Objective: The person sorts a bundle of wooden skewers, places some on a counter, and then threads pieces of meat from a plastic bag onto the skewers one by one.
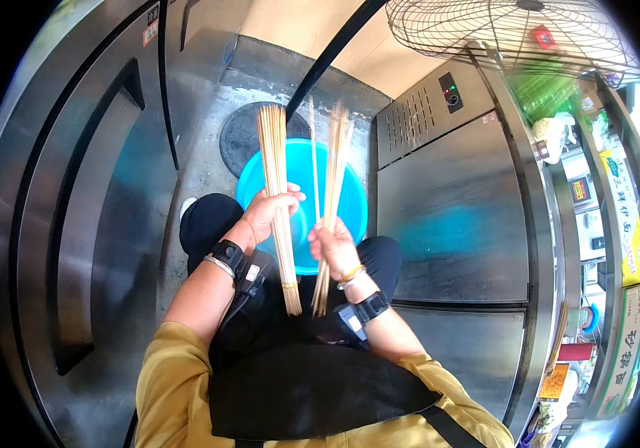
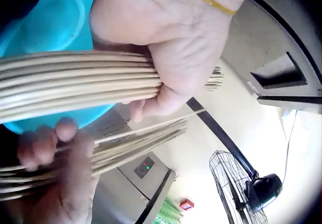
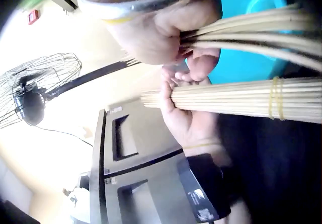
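In the head view the left hand (image 1: pixel 267 213) grips a thick bundle of thin wooden sticks (image 1: pixel 273 149), held upright with its lower end over the lap. Yellow rubber bands (image 3: pixel 276 98) circle that bundle near one end in the right wrist view. Beside it, the right hand (image 1: pixel 335 246) holds a smaller, looser bunch of sticks (image 1: pixel 332 172), fanned at the top and slightly blurred; one stick (image 1: pixel 314 149) stands apart from the rest. The two bunches do not touch. Below both hands is a blue basin (image 1: pixel 350 201).
A steel cabinet (image 1: pixel 454 216) stands on the right, another steel unit (image 1: pixel 118 224) on the left. A wire fan (image 1: pixel 514 30) hangs at the upper right, its black pole (image 1: pixel 335 52) crossing above the basin. A dark round cover (image 1: pixel 241 138) lies behind the basin. Shelves (image 1: pixel 611 358) hold packages.
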A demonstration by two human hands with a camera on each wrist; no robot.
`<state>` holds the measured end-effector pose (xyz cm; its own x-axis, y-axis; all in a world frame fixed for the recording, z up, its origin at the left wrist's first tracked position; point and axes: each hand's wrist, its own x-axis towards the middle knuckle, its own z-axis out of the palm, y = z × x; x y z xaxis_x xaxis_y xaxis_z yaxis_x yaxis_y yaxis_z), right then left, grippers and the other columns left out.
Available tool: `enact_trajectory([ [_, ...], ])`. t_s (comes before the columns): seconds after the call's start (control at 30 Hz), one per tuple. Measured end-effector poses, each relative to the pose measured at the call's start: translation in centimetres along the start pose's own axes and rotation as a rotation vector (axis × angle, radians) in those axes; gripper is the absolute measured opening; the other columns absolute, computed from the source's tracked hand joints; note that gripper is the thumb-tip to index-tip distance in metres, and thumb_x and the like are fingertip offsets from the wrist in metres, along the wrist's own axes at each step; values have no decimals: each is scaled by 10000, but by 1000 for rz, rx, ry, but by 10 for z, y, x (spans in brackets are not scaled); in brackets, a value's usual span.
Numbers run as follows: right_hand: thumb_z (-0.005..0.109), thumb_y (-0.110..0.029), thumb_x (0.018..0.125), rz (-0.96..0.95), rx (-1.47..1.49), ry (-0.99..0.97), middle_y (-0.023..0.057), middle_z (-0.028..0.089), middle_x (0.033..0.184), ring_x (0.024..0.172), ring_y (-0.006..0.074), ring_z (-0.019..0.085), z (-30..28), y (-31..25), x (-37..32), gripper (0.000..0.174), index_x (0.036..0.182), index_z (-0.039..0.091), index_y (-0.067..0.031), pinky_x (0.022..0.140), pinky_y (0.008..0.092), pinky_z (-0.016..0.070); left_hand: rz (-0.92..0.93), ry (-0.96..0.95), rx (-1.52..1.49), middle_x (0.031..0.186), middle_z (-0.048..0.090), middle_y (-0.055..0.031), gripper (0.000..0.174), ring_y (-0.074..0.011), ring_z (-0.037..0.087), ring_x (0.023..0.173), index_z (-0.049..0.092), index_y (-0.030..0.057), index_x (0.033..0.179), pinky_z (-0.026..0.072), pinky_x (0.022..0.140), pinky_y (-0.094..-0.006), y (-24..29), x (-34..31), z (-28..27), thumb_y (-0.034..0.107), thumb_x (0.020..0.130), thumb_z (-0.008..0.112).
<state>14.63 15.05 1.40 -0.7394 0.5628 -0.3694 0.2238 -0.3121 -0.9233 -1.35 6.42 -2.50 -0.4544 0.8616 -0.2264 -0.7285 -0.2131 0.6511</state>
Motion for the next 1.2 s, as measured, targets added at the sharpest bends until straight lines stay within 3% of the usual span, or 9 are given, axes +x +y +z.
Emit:
enact_trajectory([
  [0.13, 526, -189, 937, -46, -248, -49, -45, 477, 628, 496, 15, 399, -31, -58, -21, 174, 1097, 525, -120, 424, 157, 311, 160, 11, -42, 1057, 607, -126, 301, -208, 598, 971, 541, 34, 1102, 508, 835, -317, 9, -3, -2, -1, 806, 581],
  [0.23, 538, -177, 927, -193, -628, -157, -27, 508, 643, 577, 66, 485, -76, -74, -38, 181, 1072, 567, -73, 481, 233, 384, 286, 25, -115, 1239, 508, -149, 448, -241, 554, 1069, 456, 34, 1236, 469, 914, -348, 18, -7, -2, -13, 798, 542],
  [0.3, 554, -175, 909, -265, -1026, -188, 64, 526, 634, 570, 148, 522, -89, -98, -66, 160, 1011, 567, -53, 509, 324, 412, 413, 91, -224, 1269, 486, -145, 498, -241, 526, 1112, 423, 38, 1277, 442, 948, -351, 24, -12, -6, -9, 794, 534],
  [0.37, 573, -195, 886, -238, -1319, -196, 197, 542, 689, 620, 359, 528, -103, -109, -84, 155, 948, 550, -55, 560, 405, 420, 461, 65, -191, 1270, 481, -94, 556, -217, 494, 1148, 359, 39, 1342, 384, 998, -355, 19, -6, -16, 25, 808, 513],
  [0.43, 590, -173, 858, -300, -1392, -226, 216, 552, 731, 698, 401, 547, -116, -102, -93, 142, 903, 543, -47, 586, 441, 420, 563, 60, 279, 1214, 533, -100, 451, -183, 496, 1156, 448, 18, 1278, 388, 979, -297, 20, -10, -24, 70, 838, 531],
  [0.57, 582, -81, 804, -345, -1306, -312, 214, 524, 666, 660, 428, 536, -112, -73, -87, 67, 822, 540, -31, 548, 429, 412, 314, -189, 112, 1152, 593, -132, 394, -202, 578, 1069, 524, -27, 1192, 433, 952, -321, 0, -12, -25, 23, 802, 548],
  [0.7, 557, -86, 839, -449, -1412, -342, 217, 492, 637, 575, 398, 460, -109, -54, -55, 96, 820, 510, -6, 531, 387, 404, 78, -132, 66, 1177, 574, -168, 460, -237, 566, 1100, 464, -45, 1230, 453, 919, -304, 7, -15, -20, -2, 776, 529],
  [0.83, 566, -205, 892, -380, -1433, -431, 264, 608, 831, 761, 449, 574, -105, -75, -52, 242, 1053, 588, -26, 621, 444, 471, 126, -39, 12, 1183, 571, -163, 448, -229, 566, 1092, 466, -33, 1230, 462, 885, -292, 14, -21, -20, 5, 787, 523],
  [1.2, 549, -221, 903, -361, -1417, -433, 272, 611, 871, 789, 427, 595, -108, -64, -44, 289, 1101, 565, -11, 652, 456, 468, 276, 50, 179, 1036, 611, -114, 285, -193, 584, 1005, 546, 37, 1087, 460, 860, -291, 6, -18, -24, 30, 803, 569],
])
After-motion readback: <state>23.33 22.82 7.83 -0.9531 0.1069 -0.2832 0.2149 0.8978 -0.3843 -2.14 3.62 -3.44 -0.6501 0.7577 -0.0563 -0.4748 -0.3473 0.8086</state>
